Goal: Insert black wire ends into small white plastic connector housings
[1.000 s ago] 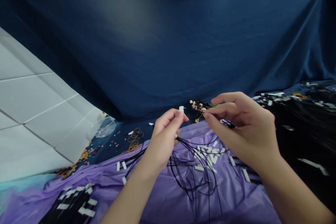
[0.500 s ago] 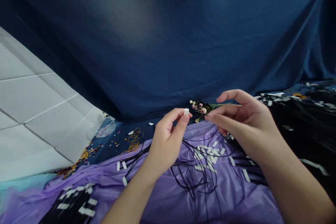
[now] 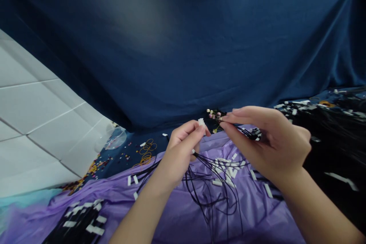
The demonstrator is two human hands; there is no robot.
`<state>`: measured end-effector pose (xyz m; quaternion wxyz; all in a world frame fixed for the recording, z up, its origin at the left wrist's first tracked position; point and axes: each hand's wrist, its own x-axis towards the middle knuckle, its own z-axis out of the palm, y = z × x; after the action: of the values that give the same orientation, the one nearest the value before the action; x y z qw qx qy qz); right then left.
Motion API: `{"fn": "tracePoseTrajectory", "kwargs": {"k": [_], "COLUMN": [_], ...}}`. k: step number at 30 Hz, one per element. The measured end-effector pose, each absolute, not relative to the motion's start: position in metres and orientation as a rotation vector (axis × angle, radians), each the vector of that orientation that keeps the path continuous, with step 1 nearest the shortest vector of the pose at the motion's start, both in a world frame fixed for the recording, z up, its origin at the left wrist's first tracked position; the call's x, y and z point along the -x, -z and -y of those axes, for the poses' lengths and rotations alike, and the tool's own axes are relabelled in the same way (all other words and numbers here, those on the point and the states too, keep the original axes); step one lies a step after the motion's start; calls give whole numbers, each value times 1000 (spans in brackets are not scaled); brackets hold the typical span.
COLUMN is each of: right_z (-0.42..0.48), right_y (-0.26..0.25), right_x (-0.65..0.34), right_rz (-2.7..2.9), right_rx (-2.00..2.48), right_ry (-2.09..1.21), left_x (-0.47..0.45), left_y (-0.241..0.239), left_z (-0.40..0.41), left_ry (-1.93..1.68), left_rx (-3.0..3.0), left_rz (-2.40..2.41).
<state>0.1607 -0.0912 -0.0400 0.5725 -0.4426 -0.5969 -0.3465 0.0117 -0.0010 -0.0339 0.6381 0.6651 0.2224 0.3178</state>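
My left hand (image 3: 183,148) is closed, thumb and index finger pinching small white plastic tabs (image 3: 201,122) that stick up above the thumb. From beneath its fingers a bundle of thin black cords (image 3: 211,164) hangs down over the purple cloth (image 3: 254,213). To the right, my right hand (image 3: 265,137) has its thumb and index fingertips brought together in a pinch; what lies between them is too small to make out. Small artificial flowers (image 3: 213,114) lie just behind those fingertips. Loose white tabs (image 3: 228,171) are scattered on the cloth below the hands.
Black cords with white tabs lie in a bundle (image 3: 82,221) at the lower left and a large pile (image 3: 323,133) at the right. Yellow rubber bands (image 3: 146,156), scattered beads (image 3: 93,169) and a clear plastic cup (image 3: 116,139) lie left, beside a tiled wall (image 3: 57,114). A blue curtain (image 3: 183,45) hangs behind.
My right hand has turned, its raised index finger coming down towards the thumb. The left hand's white tabs have tilted slightly, and more of the hanging black cords show.
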Motion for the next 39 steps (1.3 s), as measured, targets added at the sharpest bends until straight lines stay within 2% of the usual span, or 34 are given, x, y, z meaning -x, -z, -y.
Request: {"fn": "tracePoseTrajectory", "kwargs": {"k": [12,24,31,39], "right_z": [93,99,99,96], "right_y": [42,41,41,40], "right_x": [-159,-155,-155,-156], "right_rz": [1355,1340,1341,1447], "right_rx": [989,1017,1032,1065], "right_ry": [547,503,499,727], "left_x": [-13,-14,-14,-14], "left_y": [28,30,29,28], "left_z": [6,5,4,6], "left_ry": [-709,-730,-708,-711], "left_rx": [-1407,-1314,-1308,-1308], "left_rz": [-499,-528,-472,-516]}}
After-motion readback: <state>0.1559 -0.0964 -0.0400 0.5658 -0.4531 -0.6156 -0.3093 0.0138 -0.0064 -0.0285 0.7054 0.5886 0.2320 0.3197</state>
